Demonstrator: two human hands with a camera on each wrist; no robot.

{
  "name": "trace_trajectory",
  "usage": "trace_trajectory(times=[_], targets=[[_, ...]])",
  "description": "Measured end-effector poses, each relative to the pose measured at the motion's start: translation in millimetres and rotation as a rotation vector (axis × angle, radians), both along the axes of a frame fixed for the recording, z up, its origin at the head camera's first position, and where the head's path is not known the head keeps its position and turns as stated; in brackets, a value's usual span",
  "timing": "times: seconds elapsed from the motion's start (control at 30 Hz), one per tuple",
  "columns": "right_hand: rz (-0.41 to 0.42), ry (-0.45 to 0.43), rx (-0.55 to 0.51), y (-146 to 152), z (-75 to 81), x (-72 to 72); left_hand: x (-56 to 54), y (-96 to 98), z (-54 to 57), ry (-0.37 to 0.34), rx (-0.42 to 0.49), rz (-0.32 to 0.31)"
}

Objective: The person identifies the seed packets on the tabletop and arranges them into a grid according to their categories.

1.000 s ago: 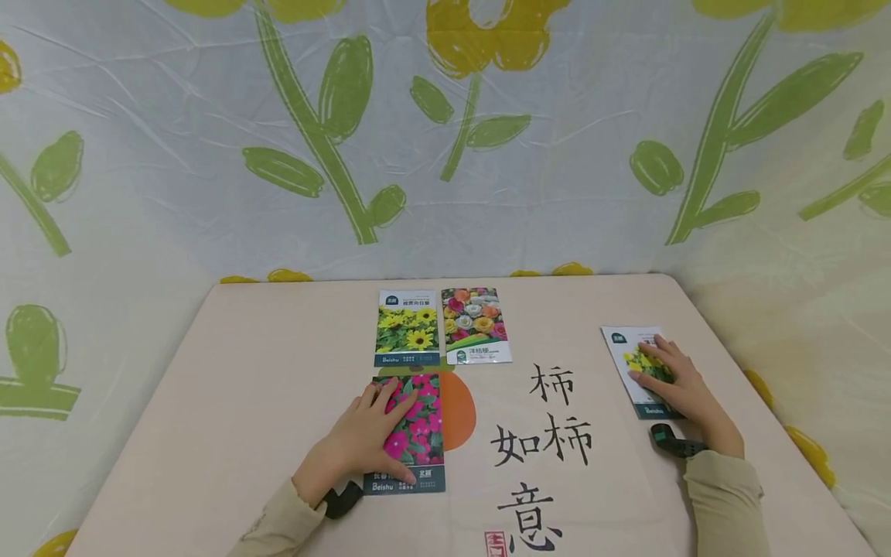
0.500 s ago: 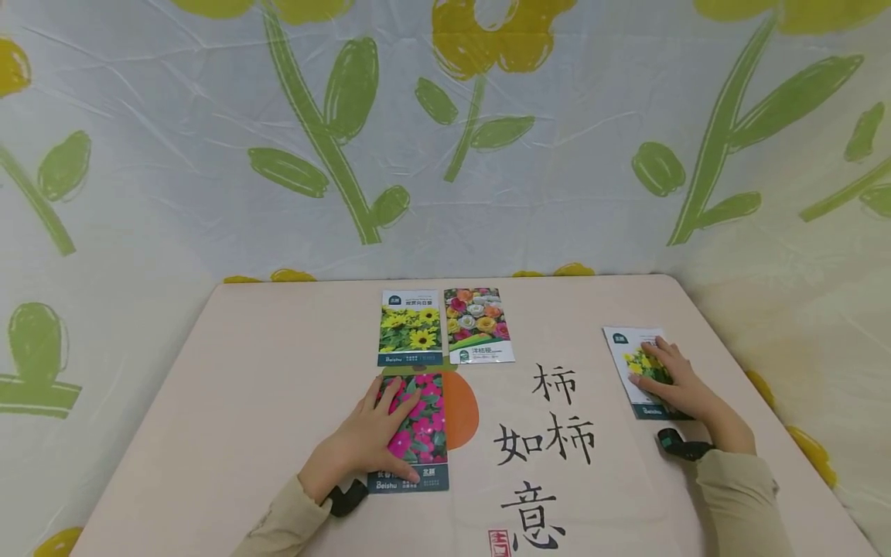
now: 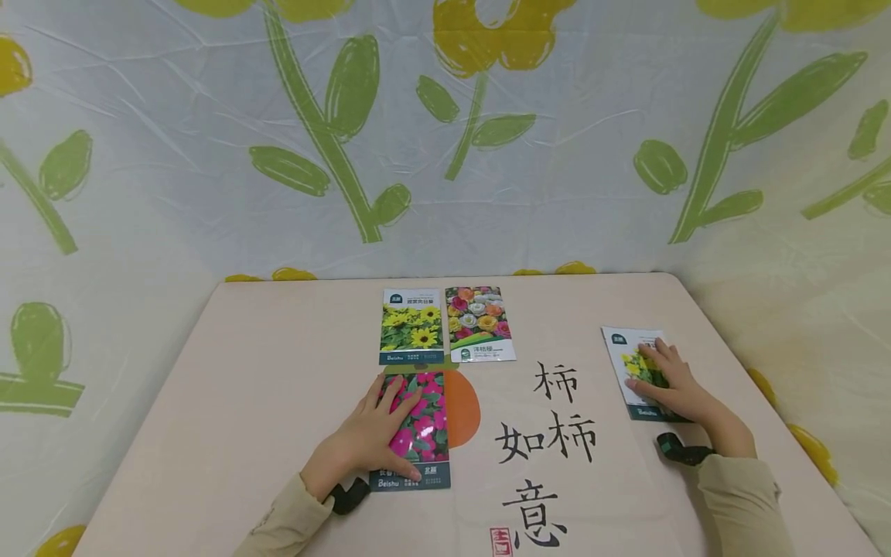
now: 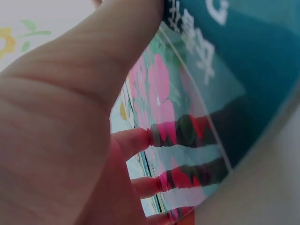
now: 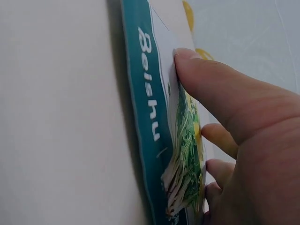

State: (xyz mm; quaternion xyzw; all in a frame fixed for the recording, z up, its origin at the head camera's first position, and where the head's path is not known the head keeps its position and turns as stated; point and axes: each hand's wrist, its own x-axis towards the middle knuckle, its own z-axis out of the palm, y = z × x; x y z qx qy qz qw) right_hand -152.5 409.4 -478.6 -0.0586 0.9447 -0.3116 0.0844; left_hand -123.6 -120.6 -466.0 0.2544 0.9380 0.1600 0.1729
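In the head view my left hand (image 3: 372,435) lies with spread fingers on a seed packet with pink flowers (image 3: 428,433). The left wrist view shows its fingertips (image 4: 140,137) touching the glossy front. Over at the right, my right hand (image 3: 678,384) rests on a white packet with yellow flowers (image 3: 643,367), which lies slightly turned. In the right wrist view the thumb (image 5: 206,77) presses on that packet's front near the dark "Beishu" band (image 5: 147,98). Beyond the pink packet lie a sunflower packet (image 3: 411,327) and, beside it, a packet of mixed-colour blooms (image 3: 480,325).
A pale cloth (image 3: 264,371) covers the table, printed with black characters (image 3: 546,449) and an orange fruit (image 3: 462,410). A flower-patterned curtain (image 3: 543,209) hangs behind the table and along its sides.
The near end of the right-hand packet has shifted slightly left, the right hand moving with it. The left hand and the other packets stay put; the head view has shifted a little.
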Motion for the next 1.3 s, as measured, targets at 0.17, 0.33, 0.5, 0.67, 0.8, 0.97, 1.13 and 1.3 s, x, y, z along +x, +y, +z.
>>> trace_trajectory(times=[0.17, 0.33, 0.5, 0.67, 0.8, 0.97, 1.13, 1.3], targets=[[0.002, 0.025, 0.004, -4.2, -0.7, 2.2, -0.5, -0.2, 0.1, -0.003, 0.007, -0.001], [-0.001, 0.034, -0.002, -9.3, -0.1, 6.0, -0.4, -0.5, -0.9, 0.0, 0.011, -0.001], [-0.005, 0.035, 0.003, -13.2, -1.4, 10.2, -0.7, 0.0, -2.9, 0.002, 0.009, -0.001], [-0.009, 0.042, 0.015, -17.0, -1.6, 12.3, -1.1, -0.1, -3.9, -0.004, 0.01, 0.003], [-0.018, 0.033, 0.03, -21.2, -0.6, 13.8, -1.7, -0.9, -4.2, -0.001, -0.002, 0.005], [-0.03, 0.02, 0.054, -29.1, 1.0, 16.1, -1.9, -1.9, -4.0, 0.0, -0.009, 0.005], [-0.033, 0.023, 0.075, -35.5, 2.0, 18.4, -1.6, -1.8, -2.4, 0.005, -0.009, 0.008], [-0.032, 0.029, 0.09, -41.9, 1.3, 20.9, -1.4, -1.2, -1.8, 0.003, -0.011, 0.006]])
